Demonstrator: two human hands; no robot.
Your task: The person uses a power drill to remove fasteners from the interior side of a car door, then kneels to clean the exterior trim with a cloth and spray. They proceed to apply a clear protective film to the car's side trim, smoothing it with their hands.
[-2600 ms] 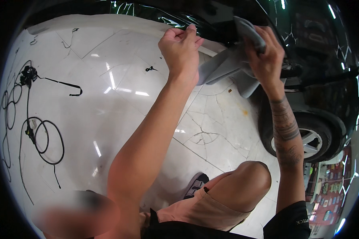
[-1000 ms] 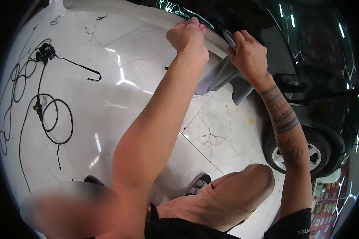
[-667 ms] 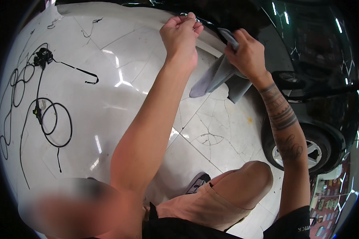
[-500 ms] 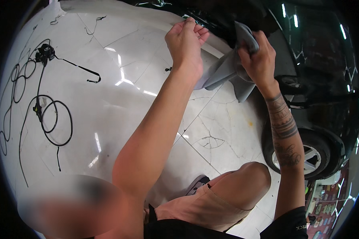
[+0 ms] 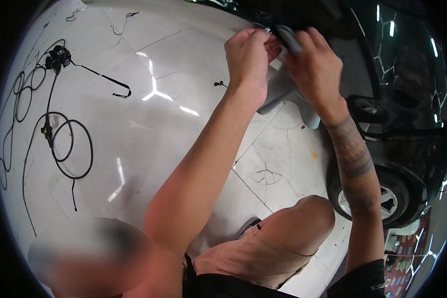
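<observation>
A grey cloth (image 5: 281,88) is gripped in my right hand (image 5: 315,69), bunched at the top, its loose end hanging over the floor. That hand is slightly smeared by motion. Close beside it on the left, my left hand (image 5: 249,59) has its thumb and fingers pressed together at the lower edge of a dark green car body (image 5: 328,17). Whatever sits between those fingertips, if anything, is hidden. Part of the cloth passes behind my left wrist.
The car's wheel (image 5: 382,198) stands at the right, near my right forearm. Black cables (image 5: 89,144) and a strap with a hook-shaped end (image 5: 121,92) lie on the glossy tiled floor (image 5: 149,134) at the left. My bent knee (image 5: 313,218) is below my hands.
My right hand has moved left with the cloth, closer to my left hand. My left hand stays at the car's edge, and the whole view has shifted a little.
</observation>
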